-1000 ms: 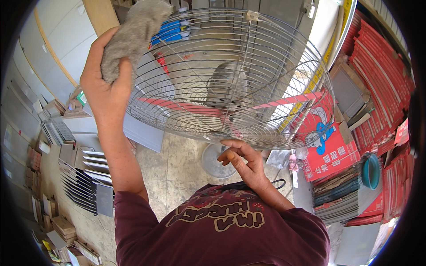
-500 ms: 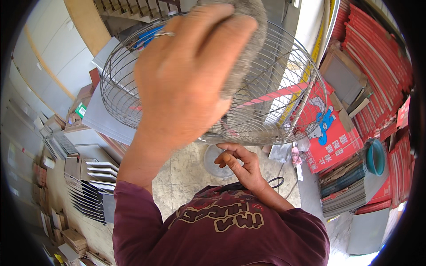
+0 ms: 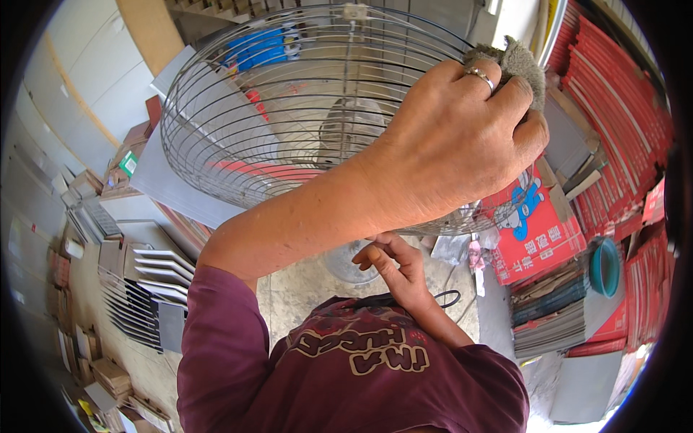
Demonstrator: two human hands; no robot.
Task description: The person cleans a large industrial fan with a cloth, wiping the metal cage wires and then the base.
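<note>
A large round wire fan guard [image 3: 209,169] fills the upper middle of the head view. My left hand [image 3: 473,137], a ring on one finger, is closed around a grey cloth [image 3: 521,66] and presses it to the guard's upper right rim. That forearm crosses in front of the guard and hides part of its lower half. Below the guard's lower edge is my right hand [image 3: 398,267], its fingers curled in with the thumb near them. Its fingertips lie close to the rim and partly behind my left forearm, so what they hold is hidden.
A grey round disc [image 3: 350,263] is on the tiled floor beneath the guard. Stacked red cartons [image 3: 613,108] line the right side, with a teal bowl [image 3: 608,267] near them. To the left are leaning white panels [image 3: 162,274] and a slotted black rack [image 3: 137,310].
My left hand has swept right with the cloth, from the guard's top middle to its upper right rim. The right hand has stayed nearly in place.
</note>
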